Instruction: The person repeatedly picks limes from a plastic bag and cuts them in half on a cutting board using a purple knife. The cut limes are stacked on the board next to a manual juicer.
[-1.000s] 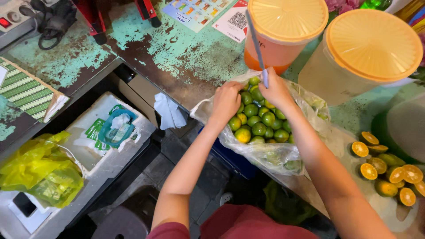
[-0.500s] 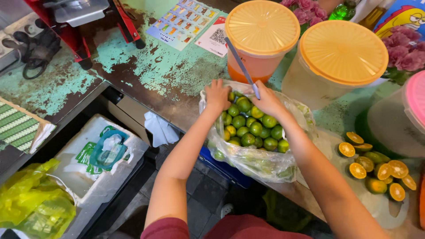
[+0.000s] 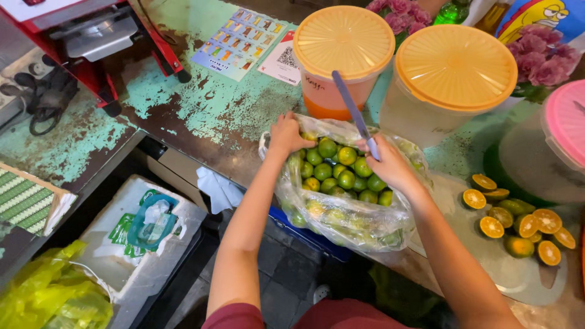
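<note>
We see both hands at the mouth of a clear crinkled plastic bag (image 3: 359, 222) full of small round green and yellowish citrus fruits (image 3: 339, 173), which sits at the near edge of the tabletop (image 3: 201, 109) and bulges over it. The left hand (image 3: 286, 134) is closed on the bag's rim at its far left corner, fingers curled over the plastic. The right hand (image 3: 387, 163) rests over the fruits at the bag's right side, clamped on the handle of a knife with a thin bluish blade (image 3: 352, 109) that points up and away from us. The two hands are apart, with the open bag mouth between them.

Just right of the bag, halved orange-fleshed citrus pieces (image 3: 518, 222) lie cut side up on a pale round board (image 3: 518, 274).

Behind the bag stand two translucent plastic tubs with ribbed orange lids: the left tub (image 3: 343, 42) holds orange liquid, the right tub (image 3: 454, 67) looks pale and cloudy. A tub with a pink lid (image 3: 563, 125) shows at the right edge, and pink flowers (image 3: 539, 52) sit beyond it.

The tabletop is worn metal with flaking turquoise paint and brown rust. A printed picture card (image 3: 241, 42) lies flat on it, and a red-framed machine (image 3: 91, 36) stands at the far left.

Below the tabletop edge, on the left, we see a white foam box (image 3: 146, 256) and a yellow plastic bag (image 3: 55, 292).
</note>
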